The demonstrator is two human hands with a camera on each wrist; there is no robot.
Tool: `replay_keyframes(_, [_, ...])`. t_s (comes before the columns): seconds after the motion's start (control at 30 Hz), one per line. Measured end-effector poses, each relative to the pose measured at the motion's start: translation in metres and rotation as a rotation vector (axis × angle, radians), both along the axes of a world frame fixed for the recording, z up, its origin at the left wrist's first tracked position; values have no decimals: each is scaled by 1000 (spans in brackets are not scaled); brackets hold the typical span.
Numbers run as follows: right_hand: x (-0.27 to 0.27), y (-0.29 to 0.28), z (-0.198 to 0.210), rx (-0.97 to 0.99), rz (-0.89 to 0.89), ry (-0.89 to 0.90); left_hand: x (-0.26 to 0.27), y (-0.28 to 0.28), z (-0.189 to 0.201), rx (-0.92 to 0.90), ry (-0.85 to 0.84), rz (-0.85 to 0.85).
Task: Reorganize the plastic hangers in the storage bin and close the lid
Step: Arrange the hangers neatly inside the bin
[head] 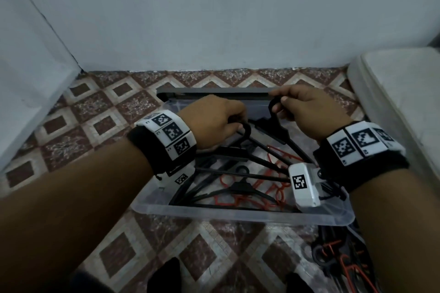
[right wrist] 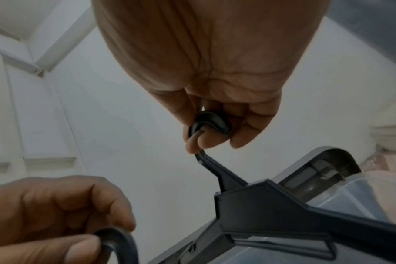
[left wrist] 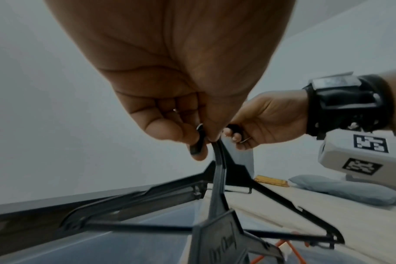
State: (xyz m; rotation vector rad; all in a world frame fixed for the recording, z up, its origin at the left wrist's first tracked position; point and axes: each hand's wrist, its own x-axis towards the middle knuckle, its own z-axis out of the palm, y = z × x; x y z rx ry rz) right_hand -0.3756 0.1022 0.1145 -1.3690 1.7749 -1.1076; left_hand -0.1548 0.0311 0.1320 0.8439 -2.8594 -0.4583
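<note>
Both hands over the clear storage bin on the tiled floor: left hand and right hand each curl fingers round a black hanger's hook, probably to untangle and stack them. Red hangers lie at the bottom; the lid's off.

Storage bin on tiled floor
</note>
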Motion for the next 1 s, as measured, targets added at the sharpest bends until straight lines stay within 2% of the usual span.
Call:
replay_keyframes(0.1, [-1,1,3,-38,-92,139,8,2,-8,52,-28,73])
replay_keyframes(0.3, [-5,0,4,-28,-128,243,7,7,-6,107,-39,150])
replay_keyframes(0.43, [0,2,10,35,-58,281,-7,10,5,183,-37,223])
replay_keyframes(0.53, [9,5,17,135,87,367,-20,15,15,313,-8,196])
replay_keyframes(0.6, [14,9,22,210,206,347,-28,19,23,388,27,180])
replay_keyframes(0.67, [17,15,25,236,275,240,-37,20,29,346,34,142])
replay_keyframes(0.77, [16,18,30,233,285,150,-47,20,29,237,35,105])
replay_keyframes(0.83, [15,17,30,240,263,145,-50,24,24,253,124,99])
replay_keyframes(0.9, [12,15,26,230,196,146,-45,25,17,388,252,112])
replay_keyframes(0.93, [9,14,23,217,153,134,-40,24,14,481,262,113])
replay_keyframes(0.97, [7,12,21,200,112,126,-34,22,9,554,199,97])
replay_keyframes(1.0, [4,11,19,184,77,129,-28,18,2,599,59,70])
